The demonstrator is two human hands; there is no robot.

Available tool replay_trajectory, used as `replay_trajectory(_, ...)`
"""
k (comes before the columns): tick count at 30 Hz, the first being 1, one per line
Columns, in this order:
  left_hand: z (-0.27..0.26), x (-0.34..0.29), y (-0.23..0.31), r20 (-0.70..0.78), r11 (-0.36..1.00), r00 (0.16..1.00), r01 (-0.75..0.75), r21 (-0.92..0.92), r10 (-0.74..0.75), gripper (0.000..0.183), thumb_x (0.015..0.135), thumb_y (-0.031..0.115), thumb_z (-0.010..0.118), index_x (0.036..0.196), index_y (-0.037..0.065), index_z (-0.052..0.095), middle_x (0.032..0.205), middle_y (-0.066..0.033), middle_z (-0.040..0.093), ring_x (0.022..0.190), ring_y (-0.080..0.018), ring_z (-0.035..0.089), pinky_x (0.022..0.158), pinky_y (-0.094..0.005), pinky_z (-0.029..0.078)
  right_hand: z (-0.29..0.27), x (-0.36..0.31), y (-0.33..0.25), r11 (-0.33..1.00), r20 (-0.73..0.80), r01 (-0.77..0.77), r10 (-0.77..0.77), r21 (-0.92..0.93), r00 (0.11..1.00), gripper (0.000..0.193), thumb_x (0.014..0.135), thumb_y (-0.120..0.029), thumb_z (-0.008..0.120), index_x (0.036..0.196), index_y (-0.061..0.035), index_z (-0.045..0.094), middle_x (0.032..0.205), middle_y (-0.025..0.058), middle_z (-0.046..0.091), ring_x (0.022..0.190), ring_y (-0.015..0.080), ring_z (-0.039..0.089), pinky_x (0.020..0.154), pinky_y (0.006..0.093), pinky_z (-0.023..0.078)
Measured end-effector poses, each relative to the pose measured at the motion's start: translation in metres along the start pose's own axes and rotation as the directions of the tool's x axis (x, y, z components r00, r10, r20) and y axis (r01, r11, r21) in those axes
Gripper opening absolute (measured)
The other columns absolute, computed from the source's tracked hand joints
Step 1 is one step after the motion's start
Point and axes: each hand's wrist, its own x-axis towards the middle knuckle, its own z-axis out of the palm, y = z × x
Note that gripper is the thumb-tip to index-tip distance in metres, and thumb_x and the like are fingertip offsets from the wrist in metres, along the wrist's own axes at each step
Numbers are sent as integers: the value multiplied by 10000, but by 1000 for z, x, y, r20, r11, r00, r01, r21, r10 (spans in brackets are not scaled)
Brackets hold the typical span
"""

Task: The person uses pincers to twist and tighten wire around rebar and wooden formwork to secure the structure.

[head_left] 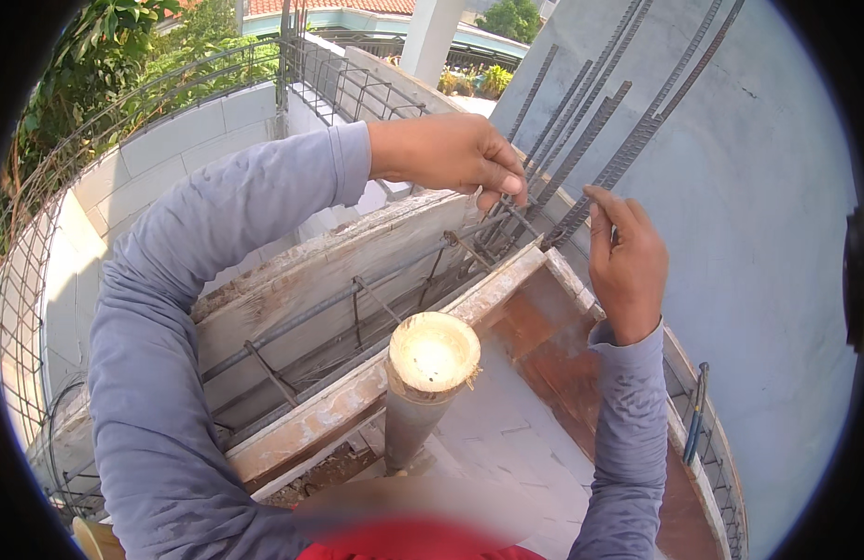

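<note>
My left hand (465,159) reaches across from the left above the steel reinforcement cage (376,297). Its fingers are curled into a pinch beside the upright ribbed bars (581,140); anything between the fingertips is too small to make out. Opposite it, on the near right side of those bars, my right hand (628,261) is raised with thumb and forefinger drawn together. Whatever that pinch may hold is also not visible. The cage lies between wooden formwork boards (348,408), and its stirrups cross the long bars where they meet the upright ones.
A cut bamboo post (423,401) stands upright just in front of me. A tool with blue handles (698,415) hangs on the right formwork edge. Beyond rises a grey plastered wall (740,187). White block walling (185,140) and a curved steel cage (26,252) border the left.
</note>
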Motion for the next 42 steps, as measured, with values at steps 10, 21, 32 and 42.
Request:
replay_trajectory(10,-12,27,-151,-78,774,821,494,-396,-565,829,1020,667,479,1371,-75,595,1309,-188,637,1001,-249,631,886,-413,545,43,42,-11,991,121,63,-77,118,990,147,913,-187,714,1011,-164,822,767,76,638,698,295,648,614,399,491)
replay_trajectory(21,26,27,-155,-142,856,864,432,-286,-483,794,956,600,647,1319,-107,627,1307,-269,649,1181,-338,645,968,-409,520,81,61,-11,972,255,233,-235,39,938,156,902,-230,700,985,-224,832,808,54,664,788,289,677,660,420,522)
replay_trajectory(32,27,28,-154,-189,884,867,432,-180,-462,841,952,645,615,1319,-111,628,1375,-299,598,1254,-361,595,1037,-412,474,103,83,-14,948,392,307,-315,85,864,163,896,-254,683,970,-245,829,859,69,693,858,309,696,736,446,554)
replay_trajectory(42,27,35,-164,-149,897,887,415,-156,-436,798,982,622,571,1312,-100,645,1354,-296,621,1252,-360,598,1044,-416,469,105,88,-9,894,468,426,-437,137,768,158,850,-209,718,958,-240,829,833,71,652,856,312,674,740,451,533)
